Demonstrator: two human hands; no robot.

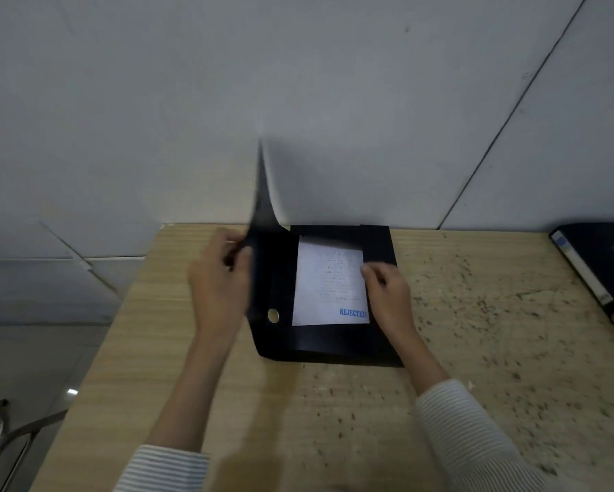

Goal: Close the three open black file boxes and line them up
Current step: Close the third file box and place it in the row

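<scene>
First box is mid-close. The open file box (334,342) lies flat on the wooden table (177,349), up near the back edge by the wall, a white sheet (328,282) stamped REJECTED in blue sitting inside it. Its lid (263,207) stands nearly upright on the box's left side, blurred, thin edge toward the camera.

Left hand (216,278) is on that lid: fingers (227,243) curled round the lid's lower edge, thumb on the near face, so it's pinching the cover, not open. Right hand (387,289) sits at the sheet's right edge, fingertips bent and touching paper, prob. pinning it flat; whether it's actually gripping the paper or just pressing, can't tell, too soft.

Step in hand, by the look of it: swinging the cover over the contents of box no. 1. Next move calls for the right hand to clear out from over the sheet before the lid comes across, else the fingers get trapped under it; then the left hand carries the lid rightward and down till it lies flat.

A second black box (593,271) lies well apart at the table's far right, partly out of shot, looks open w/ paper showing. Third box not in view. Lining up not yet begun.
</scene>
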